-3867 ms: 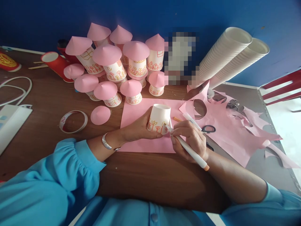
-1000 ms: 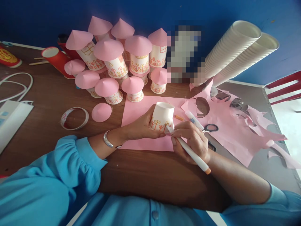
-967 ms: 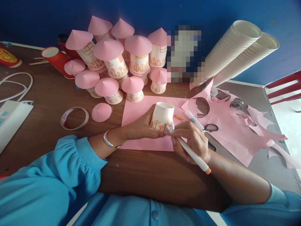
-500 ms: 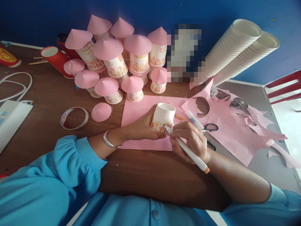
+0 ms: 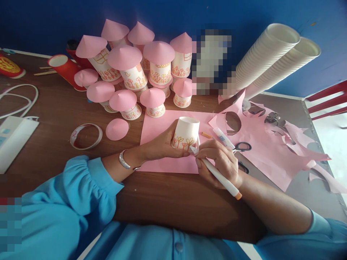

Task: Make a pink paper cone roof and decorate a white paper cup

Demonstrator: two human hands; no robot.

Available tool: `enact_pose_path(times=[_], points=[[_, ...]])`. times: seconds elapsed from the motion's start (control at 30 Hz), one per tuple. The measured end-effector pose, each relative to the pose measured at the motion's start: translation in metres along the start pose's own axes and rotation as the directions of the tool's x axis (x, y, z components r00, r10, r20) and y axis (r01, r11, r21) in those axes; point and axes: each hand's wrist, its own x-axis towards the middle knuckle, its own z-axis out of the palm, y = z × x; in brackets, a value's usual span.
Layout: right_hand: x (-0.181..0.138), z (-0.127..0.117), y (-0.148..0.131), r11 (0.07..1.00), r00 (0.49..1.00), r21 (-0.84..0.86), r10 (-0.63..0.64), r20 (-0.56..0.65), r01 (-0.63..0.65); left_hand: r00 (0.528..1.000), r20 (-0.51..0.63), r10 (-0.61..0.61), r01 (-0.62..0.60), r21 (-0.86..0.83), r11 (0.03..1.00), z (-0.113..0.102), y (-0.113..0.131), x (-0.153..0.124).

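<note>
Fingers of my left hand [image 5: 169, 144] wrap round a white paper cup [image 5: 187, 128], held upside down and slightly tilted over the pink paper sheet [image 5: 159, 164]. Orange and yellow-green flowers are drawn along the cup's lower band. My right hand [image 5: 218, 162] pinches a white marker [image 5: 222, 178] with an orange end, its tip at the drawn flowers near the lower rim. An orange marker cap [image 5: 206, 135] lies on the sheet just beyond my right hand. Close by are a glue stick [image 5: 223, 138] and scissors [image 5: 242, 147], partly hidden by that hand.
Several decorated cups with pink cone roofs [image 5: 124, 57] stand at the back. A loose pink cone [image 5: 117, 129] and a tape roll [image 5: 86, 136] lie to the left. Cut pink paper scraps [image 5: 271, 151] spread rightward, below two tall stacks of paper cups [image 5: 267, 54].
The cup has turned slightly in my left hand and shifted a little left, showing more of its drawn flowers. The marker stays nearly where it was, at the cup's lower band.
</note>
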Motion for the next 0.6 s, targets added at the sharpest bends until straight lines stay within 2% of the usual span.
enact_pose_path(times=[0.27,0.6], points=[[0.0009,-0.0011,-0.0004,1.000,1.000,0.001,0.001,-0.019,-0.001,1.000,-0.007,-0.010,0.009,-0.061,0.998,-0.0004,0.0009,-0.0004],[0.0026,-0.0053,0.0006,0.999,0.999,-0.028,-0.017,-0.032,0.016,1.000,0.020,-0.016,0.017,-0.022,1.000,-0.0013,-0.0011,-0.0015]])
